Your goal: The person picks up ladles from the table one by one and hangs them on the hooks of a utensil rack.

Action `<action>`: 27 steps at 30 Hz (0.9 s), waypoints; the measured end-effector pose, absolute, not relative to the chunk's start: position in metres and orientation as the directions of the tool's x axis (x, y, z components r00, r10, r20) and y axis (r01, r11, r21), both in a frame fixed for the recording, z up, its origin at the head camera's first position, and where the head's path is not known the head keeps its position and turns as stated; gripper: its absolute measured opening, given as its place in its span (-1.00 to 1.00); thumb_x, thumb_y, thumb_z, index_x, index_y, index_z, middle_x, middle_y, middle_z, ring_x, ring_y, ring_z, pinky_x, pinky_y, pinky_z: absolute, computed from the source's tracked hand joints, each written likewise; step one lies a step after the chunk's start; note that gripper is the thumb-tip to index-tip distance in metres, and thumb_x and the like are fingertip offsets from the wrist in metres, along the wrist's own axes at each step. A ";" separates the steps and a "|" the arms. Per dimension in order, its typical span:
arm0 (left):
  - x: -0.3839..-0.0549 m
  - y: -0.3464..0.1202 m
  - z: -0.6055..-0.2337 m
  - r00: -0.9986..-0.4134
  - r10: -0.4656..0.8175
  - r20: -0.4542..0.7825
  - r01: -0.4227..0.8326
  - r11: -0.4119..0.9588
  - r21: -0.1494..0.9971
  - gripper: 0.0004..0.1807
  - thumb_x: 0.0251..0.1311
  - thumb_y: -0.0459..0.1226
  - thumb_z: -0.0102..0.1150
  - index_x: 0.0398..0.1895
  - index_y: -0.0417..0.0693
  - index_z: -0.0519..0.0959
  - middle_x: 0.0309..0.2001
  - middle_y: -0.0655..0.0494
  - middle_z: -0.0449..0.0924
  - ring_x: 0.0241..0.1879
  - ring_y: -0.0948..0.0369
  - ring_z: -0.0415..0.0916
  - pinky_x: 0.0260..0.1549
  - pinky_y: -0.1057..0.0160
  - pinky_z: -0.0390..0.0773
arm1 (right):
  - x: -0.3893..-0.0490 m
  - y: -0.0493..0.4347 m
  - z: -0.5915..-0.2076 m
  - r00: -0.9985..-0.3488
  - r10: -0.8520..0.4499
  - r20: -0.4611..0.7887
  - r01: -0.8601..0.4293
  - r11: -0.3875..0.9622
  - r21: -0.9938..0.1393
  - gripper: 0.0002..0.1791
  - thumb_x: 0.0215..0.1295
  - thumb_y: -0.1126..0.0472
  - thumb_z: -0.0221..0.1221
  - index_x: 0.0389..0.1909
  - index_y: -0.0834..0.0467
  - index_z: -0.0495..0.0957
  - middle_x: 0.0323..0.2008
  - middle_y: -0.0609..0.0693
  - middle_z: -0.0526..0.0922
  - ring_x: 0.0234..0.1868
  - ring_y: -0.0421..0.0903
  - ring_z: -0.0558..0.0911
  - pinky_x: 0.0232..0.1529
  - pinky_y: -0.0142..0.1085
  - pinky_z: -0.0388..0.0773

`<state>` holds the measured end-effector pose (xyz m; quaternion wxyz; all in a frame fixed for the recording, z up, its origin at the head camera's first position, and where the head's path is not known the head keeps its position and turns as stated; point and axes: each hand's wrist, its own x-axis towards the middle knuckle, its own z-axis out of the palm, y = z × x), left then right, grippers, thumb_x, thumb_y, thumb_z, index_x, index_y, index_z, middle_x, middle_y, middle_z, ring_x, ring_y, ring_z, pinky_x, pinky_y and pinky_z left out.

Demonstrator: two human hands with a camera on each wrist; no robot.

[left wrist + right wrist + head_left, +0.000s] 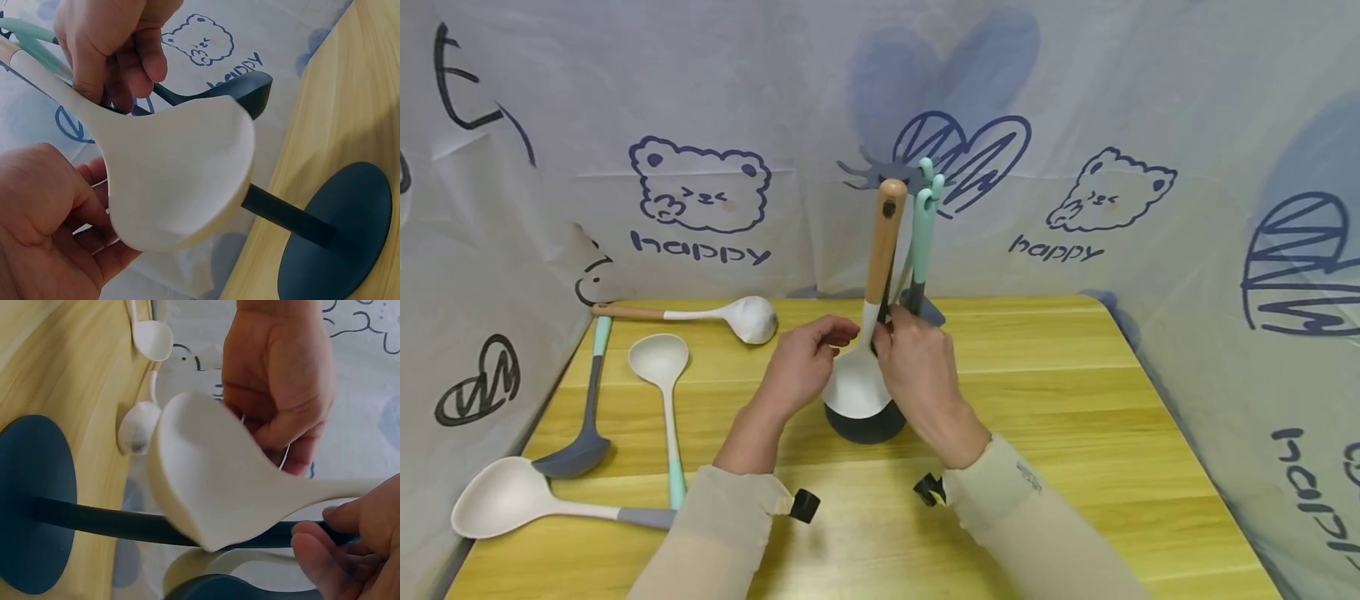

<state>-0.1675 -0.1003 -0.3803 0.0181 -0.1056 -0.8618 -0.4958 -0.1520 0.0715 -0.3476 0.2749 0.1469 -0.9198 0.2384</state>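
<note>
A white ladle (857,387) with a wooden handle hangs upright at the front of a dark utensil stand (867,429). Beside its bowl, my left hand (801,358) has loosely bent fingers. In the left wrist view some of these fingers pass behind the ladle bowl (181,169). My right hand (917,367) is at the ladle's neck, its thumb and fingers around the stand's dark pole (119,522). Mint-handled utensils (922,237) hang behind it, their lower ends partly hidden. A dark ladle (244,90) shows behind the white one.
On the left of the wooden table (1037,467) lie a white ladle with a wooden handle (751,320), a mint-handled white ladle (658,358), a dark ladle (576,454) and a large white spoon (505,498). Printed cloth (700,100) encloses the back and sides.
</note>
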 end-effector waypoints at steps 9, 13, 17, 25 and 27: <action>-0.159 -0.112 -0.394 -0.988 0.104 0.116 0.155 0.582 0.798 -0.57 0.48 -0.46 -0.13 0.16 -0.06 0.70 0.09 -0.02 0.75 0.14 0.00 0.67 0.16 -0.05 0.63 | -0.161 0.068 -0.360 -0.763 -0.107 0.637 -0.412 0.841 -0.352 -0.85 0.40 0.24 0.37 -0.25 0.28 0.73 -0.40 0.12 0.82 -0.51 0.06 0.78 -0.47 -0.05 0.74; -0.151 -0.121 -0.404 -0.993 0.047 0.111 0.116 0.641 0.758 -0.55 0.47 -0.45 -0.15 0.20 -0.07 0.68 0.17 -0.04 0.73 0.23 -0.03 0.63 0.20 -0.08 0.61 | -0.162 0.067 -0.363 -0.756 -0.099 0.647 -0.423 0.829 -0.367 -0.86 0.40 0.25 0.37 -0.24 0.28 0.73 -0.38 0.13 0.82 -0.52 0.05 0.78 -0.49 -0.06 0.73; -0.142 -0.130 -0.414 -0.991 0.000 0.137 0.097 0.708 0.699 -0.54 0.47 -0.46 -0.15 0.26 -0.12 0.65 0.22 -0.12 0.69 0.16 -0.12 0.63 0.08 -0.10 0.61 | -0.165 0.065 -0.366 -0.752 -0.079 0.654 -0.422 0.820 -0.386 -0.84 0.40 0.22 0.39 -0.28 0.27 0.73 -0.39 0.13 0.82 -0.53 0.06 0.78 -0.49 -0.04 0.73; -0.126 -0.139 -0.430 -0.985 -0.020 0.174 0.101 0.747 0.657 -0.53 0.40 -0.53 -0.14 0.20 -0.18 0.67 0.16 -0.21 0.70 0.18 -0.23 0.55 0.17 -0.17 0.55 | -0.171 0.065 -0.370 -0.707 -0.063 0.705 -0.455 0.804 -0.384 -0.90 0.32 0.30 0.39 -0.35 0.28 0.73 -0.43 0.13 0.81 -0.53 0.09 0.77 -0.48 -0.01 0.73; -0.123 -0.140 -0.433 -0.984 -0.022 0.175 0.100 0.748 0.656 -0.50 0.36 -0.57 -0.16 0.18 -0.18 0.68 0.15 -0.19 0.71 0.20 -0.24 0.54 0.23 -0.19 0.53 | -0.172 0.066 -0.369 -0.702 -0.071 0.709 -0.468 0.796 -0.384 -0.90 0.31 0.33 0.37 -0.38 0.27 0.73 -0.46 0.13 0.80 -0.55 0.08 0.76 -0.50 -0.03 0.72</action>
